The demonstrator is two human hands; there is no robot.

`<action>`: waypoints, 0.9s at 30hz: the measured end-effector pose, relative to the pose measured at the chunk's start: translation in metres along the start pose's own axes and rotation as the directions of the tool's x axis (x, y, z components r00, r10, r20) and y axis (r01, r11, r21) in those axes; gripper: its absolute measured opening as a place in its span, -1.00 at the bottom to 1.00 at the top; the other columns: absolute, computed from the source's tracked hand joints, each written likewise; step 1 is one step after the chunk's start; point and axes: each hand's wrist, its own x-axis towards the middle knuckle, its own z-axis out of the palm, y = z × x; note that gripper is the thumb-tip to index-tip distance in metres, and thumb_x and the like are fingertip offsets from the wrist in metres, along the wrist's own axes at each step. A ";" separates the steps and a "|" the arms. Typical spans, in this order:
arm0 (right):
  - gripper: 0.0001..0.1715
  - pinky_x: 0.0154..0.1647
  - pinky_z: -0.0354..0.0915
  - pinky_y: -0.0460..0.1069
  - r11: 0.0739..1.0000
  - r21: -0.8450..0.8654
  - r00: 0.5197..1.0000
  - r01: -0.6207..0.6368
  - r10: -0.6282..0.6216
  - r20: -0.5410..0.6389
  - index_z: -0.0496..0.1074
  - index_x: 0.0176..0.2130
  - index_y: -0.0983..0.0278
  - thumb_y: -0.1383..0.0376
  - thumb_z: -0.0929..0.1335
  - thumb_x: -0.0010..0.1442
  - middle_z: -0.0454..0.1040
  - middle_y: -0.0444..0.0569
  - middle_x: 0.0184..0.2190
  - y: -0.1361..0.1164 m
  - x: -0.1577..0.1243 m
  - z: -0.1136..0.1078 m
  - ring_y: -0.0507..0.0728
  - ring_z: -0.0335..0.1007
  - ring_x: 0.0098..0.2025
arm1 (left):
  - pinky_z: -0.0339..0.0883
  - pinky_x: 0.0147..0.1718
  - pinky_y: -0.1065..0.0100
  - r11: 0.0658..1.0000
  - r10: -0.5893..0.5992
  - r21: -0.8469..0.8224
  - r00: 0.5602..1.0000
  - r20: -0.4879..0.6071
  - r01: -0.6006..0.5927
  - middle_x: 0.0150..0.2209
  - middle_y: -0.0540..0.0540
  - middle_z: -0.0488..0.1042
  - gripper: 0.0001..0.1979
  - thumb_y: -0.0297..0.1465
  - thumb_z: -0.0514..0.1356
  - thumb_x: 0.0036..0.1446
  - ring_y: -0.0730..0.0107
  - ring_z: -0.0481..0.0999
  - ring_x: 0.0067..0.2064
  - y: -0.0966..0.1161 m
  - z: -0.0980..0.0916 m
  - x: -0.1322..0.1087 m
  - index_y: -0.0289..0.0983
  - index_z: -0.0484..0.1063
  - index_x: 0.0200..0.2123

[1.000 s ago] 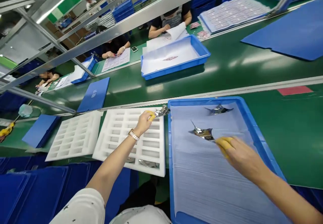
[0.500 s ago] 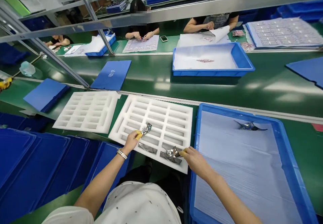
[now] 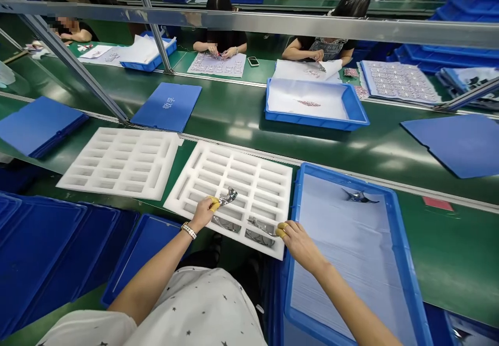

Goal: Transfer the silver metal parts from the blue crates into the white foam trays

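At the near side of the green counter (image 3: pixel 448 247), two bare hands sit well apart over a white foam tray (image 3: pixel 265 178) cut into rows of rectangular slots. Left hand (image 3: pixel 201 214): pinches a crumpled silver foil piece (image 3: pixel 228 197) between yellow finger cots (image 3: pixel 214 204), just above the slots, with a bracelet watch (image 3: pixel 188 230) on the wrist. Right hand (image 3: pixel 300 247): at the tray's near right corner, yellow-capped fingertips (image 3: pixel 281 229) just beside two more silver pieces (image 3: pixel 260 233) lying in the slots. Whether it grips anything, I cannot tell. A further silver piece (image 3: pixel 226 224) lies in a slot below the left hand.

To the right, touching distance from the fingertips, stands a blue plastic bin (image 3: pixel 343 177) lined with stacked pale sheets (image 3: pixel 343 252), one silver piece (image 3: pixel 358 196) lying on top toward the far end. To the left is a second foam tray (image 3: pixel 117 164), then blue folders (image 3: pixel 39 125). Stacked blue bins (image 3: pixel 50 252) sit low on the left, below the counter's edge.

Across the belt is a smaller blue tray (image 3: pixel 353 107) holding a white sheet — beyond it, two co-workers (image 3: pixel 220 41) handle sheets at their own stations.
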 end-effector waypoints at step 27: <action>-0.79 -0.23 0.20 0.14 0.907 -0.293 0.950 0.304 -0.266 0.162 0.53 -0.35 0.28 0.49 0.32 0.17 0.45 0.08 -0.32 0.009 0.023 0.028 0.27 0.30 -0.18 | 0.34 -0.30 0.37 0.998 -0.062 0.000 0.991 -0.120 0.063 -0.32 -0.04 0.48 -0.89 -0.45 0.20 0.13 0.41 0.45 -0.32 -0.003 0.017 -0.005 -0.27 0.52 -0.42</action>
